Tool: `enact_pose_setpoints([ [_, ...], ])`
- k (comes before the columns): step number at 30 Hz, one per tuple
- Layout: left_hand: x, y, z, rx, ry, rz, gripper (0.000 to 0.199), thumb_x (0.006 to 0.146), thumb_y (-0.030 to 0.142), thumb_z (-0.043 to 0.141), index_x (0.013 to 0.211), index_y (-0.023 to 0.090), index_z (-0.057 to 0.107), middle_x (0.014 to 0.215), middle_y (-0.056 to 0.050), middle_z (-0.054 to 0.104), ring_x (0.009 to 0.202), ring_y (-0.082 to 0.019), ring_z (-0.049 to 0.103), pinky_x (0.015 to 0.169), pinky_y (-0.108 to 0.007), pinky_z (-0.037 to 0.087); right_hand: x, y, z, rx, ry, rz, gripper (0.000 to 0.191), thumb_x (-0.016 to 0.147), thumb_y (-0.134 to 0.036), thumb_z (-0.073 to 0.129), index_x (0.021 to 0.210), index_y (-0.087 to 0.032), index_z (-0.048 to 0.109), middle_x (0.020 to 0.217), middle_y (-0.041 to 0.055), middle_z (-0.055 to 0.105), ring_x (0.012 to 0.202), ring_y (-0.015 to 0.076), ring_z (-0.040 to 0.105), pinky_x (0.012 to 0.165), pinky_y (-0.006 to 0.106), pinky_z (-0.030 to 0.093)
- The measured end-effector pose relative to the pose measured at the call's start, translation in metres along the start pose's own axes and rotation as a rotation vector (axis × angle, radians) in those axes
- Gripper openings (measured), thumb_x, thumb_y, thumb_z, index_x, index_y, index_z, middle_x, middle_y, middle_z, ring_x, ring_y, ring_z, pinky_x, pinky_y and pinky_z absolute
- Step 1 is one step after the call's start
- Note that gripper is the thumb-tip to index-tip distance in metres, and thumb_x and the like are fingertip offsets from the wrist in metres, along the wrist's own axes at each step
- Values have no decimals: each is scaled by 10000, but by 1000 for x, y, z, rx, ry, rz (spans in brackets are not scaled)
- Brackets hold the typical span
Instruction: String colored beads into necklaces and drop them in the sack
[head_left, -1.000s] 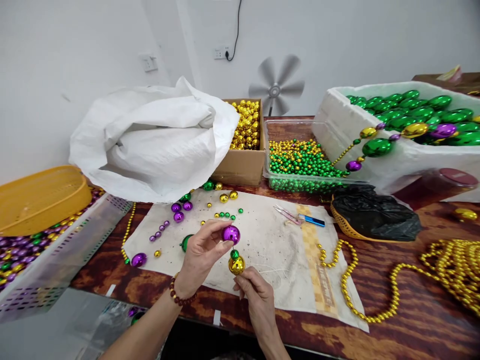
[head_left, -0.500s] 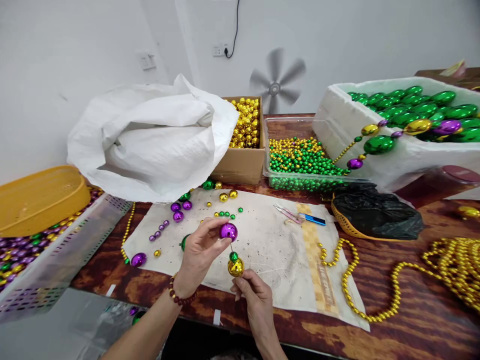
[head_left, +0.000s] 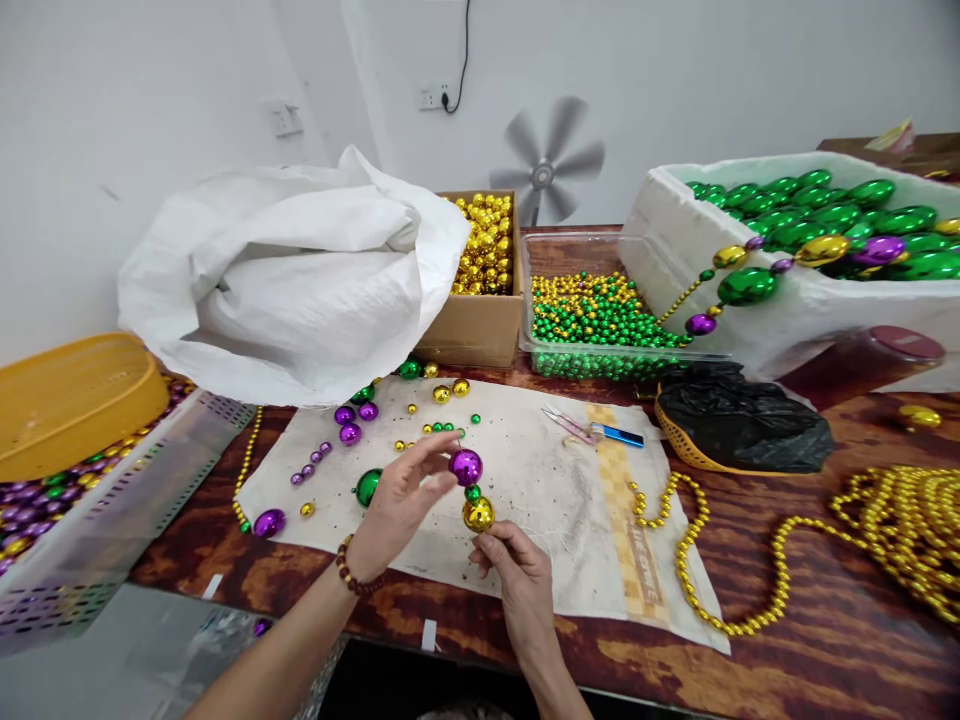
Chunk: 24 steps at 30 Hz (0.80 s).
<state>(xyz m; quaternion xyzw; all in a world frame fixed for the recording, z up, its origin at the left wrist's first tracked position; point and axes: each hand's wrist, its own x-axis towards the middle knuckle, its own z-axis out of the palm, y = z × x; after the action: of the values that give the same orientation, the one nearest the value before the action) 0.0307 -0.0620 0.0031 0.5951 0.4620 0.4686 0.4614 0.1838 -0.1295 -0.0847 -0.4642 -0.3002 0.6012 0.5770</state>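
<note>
Three-bead stack held between two bare hands above a work cloth

Through my head camera I observe a short stack of beads: a large, shiny purple ball (head_left: 466, 468) uppermost, a small metallic green ball (head_left: 472, 493) beneath it, and a glossy gold ball (head_left: 478, 514) at the bottom. The stack leans slightly and is raised over the middle of an off-white rectangular cloth (head_left: 536, 500) on a brown wood-grained table (head_left: 757, 685).

My right hand (head_left: 525, 585) supports the lower end, its thumb and forefinger pinched together just under the gold ball; what lies between the fingertips is hidden. My left hand (head_left: 401, 505) is at the upper end, thumb and forefinger slightly parted at the left edge of the purple ball; I cannot tell whether they grip it.

Beside the left hand sits a large round green bead (head_left: 368, 487). Near the far right corner of the cloth I note slender pinkish metal snips (head_left: 568, 424). Beyond the cloth stands a clear plastic bin (head_left: 630, 352) of small green and gold beads (head_left: 592, 320).
</note>
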Motion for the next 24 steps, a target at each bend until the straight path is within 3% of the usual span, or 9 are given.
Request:
enact_pose_setpoints([
  [4, 52, -17, -7, 483, -87, 39, 321, 959, 335, 532, 1219, 191, 654, 1155, -110, 689, 1027, -234, 652, 924, -386, 519, 11, -11, -15, -66, 27, -47, 224, 747, -390, 766, 735, -167, 744, 605, 25, 663, 534, 123, 543, 527, 224, 464],
  [7, 88, -35, 8, 1024, -298, 87, 229, 920, 197, 557, 1096, 170, 703, 1122, -119, 689, 1075, -259, 623, 982, -410, 480, 15, -14, -25, -89, 77, -76, 245, 739, -410, 768, 739, -167, 738, 605, 32, 664, 541, 138, 551, 514, 234, 461],
  [9, 99, -43, 21, 1215, -358, 81, 221, 912, 165, 549, 1063, 165, 710, 1117, -128, 683, 1108, -274, 603, 991, -413, 467, 15, -14, -32, -92, 113, -84, 265, 733, -427, 772, 743, -165, 732, 604, 38, 664, 539, 146, 553, 503, 239, 460],
  [13, 101, -46, 24, 1328, -250, 22, 285, 934, 133, 450, 1103, 145, 679, 1169, -163, 650, 1149, -300, 578, 996, -443, 448, 13, -8, -47, -103, 153, -66, 293, 716, -445, 790, 750, -161, 727, 599, 47, 669, 526, 151, 553, 504, 248, 465],
  [18, 110, -44, -23, 1422, -88, -174, 320, 912, 125, 424, 1138, 90, 648, 1148, -226, 642, 1099, -334, 607, 913, -454, 483, 13, 2, -54, -98, 120, -54, 288, 726, -445, 787, 760, -164, 733, 614, 46, 670, 536, 159, 565, 512, 253, 470],
  [21, 119, -50, -47, 1397, -93, -249, 300, 877, 142, 493, 1123, 104, 660, 1155, -209, 649, 1054, -311, 647, 889, -415, 500, 13, 3, -48, -98, 80, -38, 273, 739, -432, 783, 768, -166, 736, 627, 45, 673, 544, 162, 576, 521, 256, 477],
  [24, 125, -59, -56, 1310, -123, -255, 262, 842, 111, 515, 1038, 122, 688, 1142, -185, 665, 1009, -287, 676, 887, -396, 508, 12, 0, -40, -109, 62, -44, 278, 740, -441, 776, 757, -166, 737, 603, 37, 660, 524, 157, 567, 521, 256, 479],
])
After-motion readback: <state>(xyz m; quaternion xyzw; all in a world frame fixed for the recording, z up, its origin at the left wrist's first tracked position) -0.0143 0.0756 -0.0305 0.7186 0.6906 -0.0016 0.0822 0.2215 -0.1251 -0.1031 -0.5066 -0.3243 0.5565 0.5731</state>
